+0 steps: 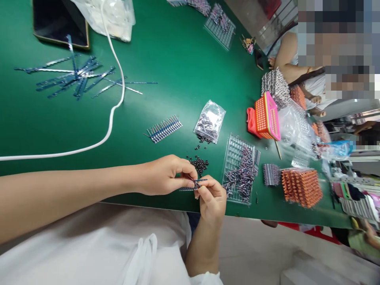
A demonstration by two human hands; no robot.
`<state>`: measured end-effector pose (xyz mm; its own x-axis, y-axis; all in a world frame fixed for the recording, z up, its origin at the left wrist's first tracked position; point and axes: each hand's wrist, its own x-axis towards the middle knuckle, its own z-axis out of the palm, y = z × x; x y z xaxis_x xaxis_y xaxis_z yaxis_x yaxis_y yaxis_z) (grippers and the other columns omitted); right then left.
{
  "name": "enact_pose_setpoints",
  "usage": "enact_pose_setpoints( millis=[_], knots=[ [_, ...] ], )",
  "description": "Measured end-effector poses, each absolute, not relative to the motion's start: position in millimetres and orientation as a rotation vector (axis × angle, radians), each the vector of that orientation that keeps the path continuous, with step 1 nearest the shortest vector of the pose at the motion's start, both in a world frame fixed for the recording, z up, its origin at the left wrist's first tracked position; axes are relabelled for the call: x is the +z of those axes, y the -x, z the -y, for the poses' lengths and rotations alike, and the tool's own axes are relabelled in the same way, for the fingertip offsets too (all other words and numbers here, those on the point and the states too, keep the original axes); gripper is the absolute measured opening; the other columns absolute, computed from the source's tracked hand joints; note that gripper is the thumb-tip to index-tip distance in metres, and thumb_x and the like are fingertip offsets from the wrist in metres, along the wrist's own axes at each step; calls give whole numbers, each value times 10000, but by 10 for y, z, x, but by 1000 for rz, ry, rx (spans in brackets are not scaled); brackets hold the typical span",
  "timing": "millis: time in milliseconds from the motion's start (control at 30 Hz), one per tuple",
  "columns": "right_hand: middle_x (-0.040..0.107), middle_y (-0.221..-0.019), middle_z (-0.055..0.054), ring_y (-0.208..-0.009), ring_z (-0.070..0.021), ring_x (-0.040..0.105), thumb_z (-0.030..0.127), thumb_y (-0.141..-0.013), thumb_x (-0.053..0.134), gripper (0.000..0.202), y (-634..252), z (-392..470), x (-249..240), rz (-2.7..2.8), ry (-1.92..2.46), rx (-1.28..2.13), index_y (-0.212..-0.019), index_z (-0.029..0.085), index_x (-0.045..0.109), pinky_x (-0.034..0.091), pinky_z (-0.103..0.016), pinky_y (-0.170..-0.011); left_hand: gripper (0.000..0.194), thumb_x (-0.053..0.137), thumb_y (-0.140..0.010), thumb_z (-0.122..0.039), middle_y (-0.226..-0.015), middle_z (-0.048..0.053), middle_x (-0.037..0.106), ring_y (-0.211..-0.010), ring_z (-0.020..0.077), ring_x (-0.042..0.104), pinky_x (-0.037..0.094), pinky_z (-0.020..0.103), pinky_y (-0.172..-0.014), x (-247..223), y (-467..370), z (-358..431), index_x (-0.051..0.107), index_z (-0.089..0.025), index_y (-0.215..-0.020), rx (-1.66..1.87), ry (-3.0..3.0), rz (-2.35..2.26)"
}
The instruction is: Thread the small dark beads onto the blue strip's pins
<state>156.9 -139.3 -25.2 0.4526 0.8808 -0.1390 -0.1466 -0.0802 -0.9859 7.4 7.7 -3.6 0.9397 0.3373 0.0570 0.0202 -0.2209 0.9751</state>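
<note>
My left hand (164,175) reaches in from the left, its thumb and fingertips pinching a small dark part over the table's near edge. My right hand (212,198) meets it from below, thumb and forefinger closed on a thin blue strip (202,180). The fingertips of both hands nearly touch, and the small parts between them are partly hidden. Just behind the fingers lies a pile of small dark beads (199,164). A row of blue-and-silver pieces (164,130) rests farther back, beside a clear bag of dark beads (210,120).
On the green table (166,51), a clear tray (231,158) holds many thin pieces. Blue strips (78,77), a white cable (110,122) and a tablet (61,23) lie left. A pink basket (267,116) and orange stacks (301,187) stand right. A person sits beyond.
</note>
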Motion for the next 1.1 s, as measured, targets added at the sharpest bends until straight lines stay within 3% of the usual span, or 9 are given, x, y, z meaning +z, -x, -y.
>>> enact_pose_setpoints(
  millis=[233, 400, 467, 600, 800, 933, 1100],
  knots=[
    [599, -801, 7, -580, -78, 536, 298, -814, 728, 82, -1585, 1553, -220, 754, 1407, 1037, -836, 219, 733, 439, -219, -509, 170, 599, -906, -274, -814, 16, 696, -732, 115, 612, 435, 189, -686, 9, -63, -101, 713, -151, -876, 141, -1713, -201],
    [613, -793, -4, -598, -97, 548, 307, -847, 693, 106, -1640, 1595, -189, 879, 1492, 950, -828, 206, 716, 435, -228, -510, 178, 601, -893, -291, -836, 20, 711, -751, 129, 624, 445, 209, -706, 16, -70, -89, 713, -153, -882, 91, -1671, -222],
    [628, -797, -8, -625, -108, 566, 321, -852, 688, 123, -1776, 1635, -150, 940, 1665, 729, -841, 201, 715, 449, -236, -539, 214, 604, -890, -344, -839, 19, 722, -753, 140, 621, 437, 224, -697, 14, -78, -96, 712, -160, -874, 112, -1686, -346],
    [700, -902, -56, -798, -165, 637, 406, -856, 675, 248, -2267, 1706, -74, 943, 2105, -19, -950, 182, 725, 515, -301, -748, 244, 607, -872, -387, -807, 7, 728, -729, 145, 609, 423, 234, -665, 19, -94, -130, 714, -167, -875, 190, -1676, -589],
    [732, -964, -111, -929, -221, 663, 401, -924, 586, 291, -2683, 1625, -119, 1265, 2284, -367, -995, 162, 736, 510, -365, -886, 222, 619, -854, -369, -807, 2, 739, -745, 143, 618, 433, 231, -681, 16, -105, -149, 709, -166, -861, 259, -1615, -653],
    [718, -976, -101, -945, -203, 653, 307, -921, 613, 206, -2382, 1551, -165, 1406, 2176, -415, -1033, 173, 723, 518, -357, -899, 199, 632, -845, -349, -799, 1, 742, -735, 137, 618, 436, 227, -683, 6, -123, -149, 705, -164, -854, 274, -1584, -683],
    [680, -927, -61, -896, -167, 635, 205, -923, 598, 131, -1978, 1470, -235, 1596, 2028, -197, -1016, 199, 690, 525, -338, -853, 210, 630, -848, -364, -790, 0, 739, -732, 138, 617, 439, 228, -674, -8, -133, -142, 702, -166, -853, 270, -1564, -687]
  ],
)
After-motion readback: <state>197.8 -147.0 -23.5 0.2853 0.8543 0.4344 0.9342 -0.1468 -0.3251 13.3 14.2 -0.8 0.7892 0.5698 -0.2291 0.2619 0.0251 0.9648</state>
